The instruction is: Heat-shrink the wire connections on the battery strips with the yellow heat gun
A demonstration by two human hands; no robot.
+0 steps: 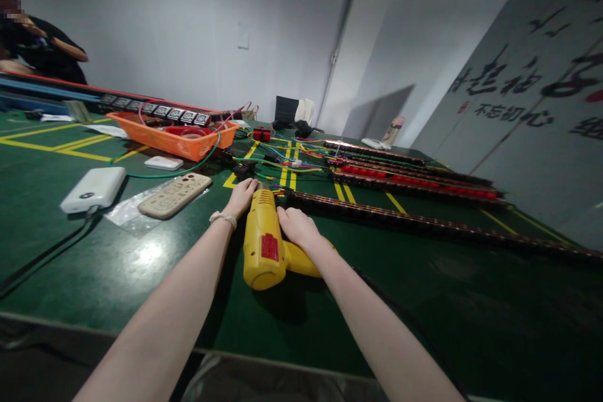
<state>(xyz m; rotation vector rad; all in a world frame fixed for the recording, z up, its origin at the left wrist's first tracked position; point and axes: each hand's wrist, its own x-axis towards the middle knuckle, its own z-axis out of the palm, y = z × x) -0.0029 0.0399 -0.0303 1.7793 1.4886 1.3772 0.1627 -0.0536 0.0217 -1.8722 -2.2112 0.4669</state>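
A yellow heat gun [264,235] with a red label lies on the green table, its metal nozzle pointing away from me and its handle out to the right under my right forearm. Left of the nozzle is my left hand [240,198], fingers closed together; what they grip is hidden. My right hand [298,226] is curled closed at the right side of the gun's body, its fingertips out of sight. Just beyond my hands, thin coloured wires [277,191] run to the end of a long dark strip [377,211].
More long strips [414,183], some with red parts, lie to the right. An orange basket [176,141], a white power bank [94,190] with a cable, and a beige phone case [174,196] on plastic sit left. A person [47,50] is at the far left.
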